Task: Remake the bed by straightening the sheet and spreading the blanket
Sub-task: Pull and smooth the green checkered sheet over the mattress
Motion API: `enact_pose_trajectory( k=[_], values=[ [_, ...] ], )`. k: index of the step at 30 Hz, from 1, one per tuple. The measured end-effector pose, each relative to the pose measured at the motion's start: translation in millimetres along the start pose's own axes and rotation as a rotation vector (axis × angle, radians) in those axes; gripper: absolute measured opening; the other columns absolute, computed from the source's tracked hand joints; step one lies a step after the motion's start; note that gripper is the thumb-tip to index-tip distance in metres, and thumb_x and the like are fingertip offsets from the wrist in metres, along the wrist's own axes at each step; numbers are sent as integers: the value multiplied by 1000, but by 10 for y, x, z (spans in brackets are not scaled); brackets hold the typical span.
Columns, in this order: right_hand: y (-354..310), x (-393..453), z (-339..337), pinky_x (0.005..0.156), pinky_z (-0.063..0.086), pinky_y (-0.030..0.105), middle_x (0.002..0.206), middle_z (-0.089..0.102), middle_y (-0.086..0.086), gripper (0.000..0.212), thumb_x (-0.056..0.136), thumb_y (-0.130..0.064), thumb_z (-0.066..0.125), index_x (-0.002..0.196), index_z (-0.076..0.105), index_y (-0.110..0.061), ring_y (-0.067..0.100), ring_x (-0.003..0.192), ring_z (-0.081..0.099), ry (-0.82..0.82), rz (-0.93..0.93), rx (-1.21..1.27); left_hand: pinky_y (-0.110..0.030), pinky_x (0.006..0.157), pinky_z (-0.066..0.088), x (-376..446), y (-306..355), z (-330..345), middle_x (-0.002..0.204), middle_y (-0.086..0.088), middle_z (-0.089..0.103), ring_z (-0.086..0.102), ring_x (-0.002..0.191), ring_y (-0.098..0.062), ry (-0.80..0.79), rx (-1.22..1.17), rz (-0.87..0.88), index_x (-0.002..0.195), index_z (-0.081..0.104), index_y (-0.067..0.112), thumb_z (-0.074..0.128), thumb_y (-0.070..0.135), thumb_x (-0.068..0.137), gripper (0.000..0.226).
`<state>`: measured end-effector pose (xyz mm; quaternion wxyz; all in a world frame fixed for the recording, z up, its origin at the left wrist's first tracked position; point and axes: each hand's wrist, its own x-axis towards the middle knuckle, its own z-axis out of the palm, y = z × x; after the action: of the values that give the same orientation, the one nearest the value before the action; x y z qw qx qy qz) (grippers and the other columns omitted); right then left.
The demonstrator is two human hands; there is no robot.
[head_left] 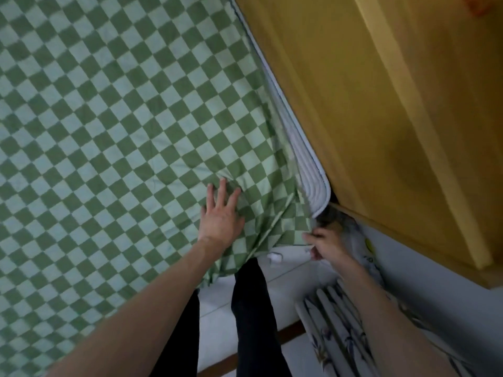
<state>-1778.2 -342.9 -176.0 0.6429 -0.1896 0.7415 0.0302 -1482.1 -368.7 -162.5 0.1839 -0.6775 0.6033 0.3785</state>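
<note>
A green-and-pale checkered sheet [114, 126] covers the bed and fills most of the view. Its near right corner is bunched into folds. My left hand [221, 213] lies flat on the sheet beside those folds, fingers spread. My right hand [322, 242] pinches the sheet's hanging corner edge, just below the white quilted mattress pad [313, 183], whose rounded corner is uncovered. No blanket is in view.
A yellow wooden panel [381, 104] runs along the bed's right side. A floral curtain [340, 330] hangs at lower right against a pale wall. My dark-trousered legs [253, 317] stand on a light tiled floor beside the bed edge.
</note>
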Motion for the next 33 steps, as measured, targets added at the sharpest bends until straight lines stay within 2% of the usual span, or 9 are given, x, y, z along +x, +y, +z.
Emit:
enact_pose_trajectory(
  k=[4,7,11,14,19,23,26,29,33],
  values=[
    [149,53,-306,64,61,37,84,73,3,10,99,-23,64,104,65,-13,18,68,69,194,-37,676,-61,124,17,-13,-5,62,168,1,-24,-15,156,-36,25,38,14,161,7,36,55,42,99,79],
    [150,151,-464,67,59,32,86,71,-1,16,95,-21,69,110,67,-15,12,68,65,210,-83,894,-66,122,16,-6,-40,86,167,-1,-25,-17,155,-37,34,93,34,161,3,35,57,43,98,83],
    [164,259,-466,65,55,25,74,59,-2,8,93,-8,69,93,68,-15,9,58,49,207,-34,971,-70,120,15,-13,-78,134,165,-2,-32,-24,153,-36,40,150,70,161,-4,36,62,46,95,94],
    [209,344,-580,71,61,28,72,59,0,12,93,-1,66,85,64,-10,9,62,55,189,-40,938,-71,119,16,-44,-112,171,163,-2,-37,-26,153,-35,49,193,105,161,-8,35,63,46,94,99],
    [195,498,-877,91,52,16,104,54,1,29,106,3,36,91,51,-16,6,93,58,156,68,770,-62,124,17,-334,-263,436,168,-7,-25,-15,157,-31,118,231,188,163,1,28,64,41,94,95],
    [198,581,-862,108,45,21,115,59,4,27,106,5,37,94,56,-10,8,97,62,212,17,750,-62,124,14,-754,-458,853,164,-6,-34,-27,153,-32,-49,361,249,163,-2,29,58,42,98,90],
    [162,511,-542,92,57,27,119,68,9,22,95,4,60,115,65,-5,18,104,68,304,-10,783,-59,124,17,-955,-488,1027,163,-2,-37,-20,155,-27,-152,353,357,162,7,29,53,40,101,77],
    [199,352,-63,75,59,30,121,65,1,23,100,-16,60,122,62,-22,18,102,67,278,39,709,-58,117,34,-840,-399,902,172,-1,0,9,158,-26,73,230,380,158,24,29,58,39,98,69],
    [37,284,396,83,59,42,137,56,4,41,106,-35,44,145,46,-20,25,107,68,185,75,785,-67,120,-1,-255,-336,497,170,-2,-16,-17,156,-31,190,141,58,163,1,34,39,61,100,78]
  ],
)
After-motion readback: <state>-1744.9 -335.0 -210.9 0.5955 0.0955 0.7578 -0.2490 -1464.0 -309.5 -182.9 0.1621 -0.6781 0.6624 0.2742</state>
